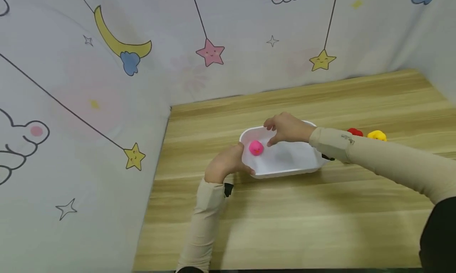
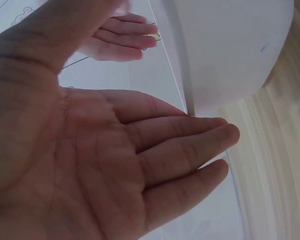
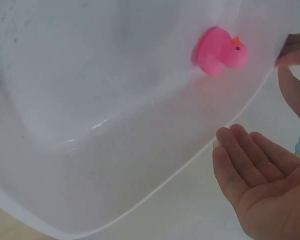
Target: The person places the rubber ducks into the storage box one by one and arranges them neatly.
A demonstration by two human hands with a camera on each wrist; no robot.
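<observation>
A white plastic tub (image 1: 285, 173) stands on the wooden table (image 1: 285, 225). A pink rubber duck (image 1: 255, 147) lies inside it at the left end, and shows against the tub's floor (image 3: 90, 100) as the pink duck (image 3: 220, 51) in the right wrist view. My left hand (image 1: 228, 162) rests against the tub's left end. Its fingers (image 2: 190, 145) are straight and touch the outer wall (image 2: 230, 50). My right hand (image 1: 285, 128) hovers over the tub just right of the duck, its fingers (image 3: 250, 155) relaxed and holding nothing.
A red duck (image 1: 354, 132) and a yellow duck (image 1: 377, 135) sit on the table behind my right forearm. A cloth printed with stars and moons (image 1: 210, 53) walls the table at the back and left. Bare wood lies in front of the tub.
</observation>
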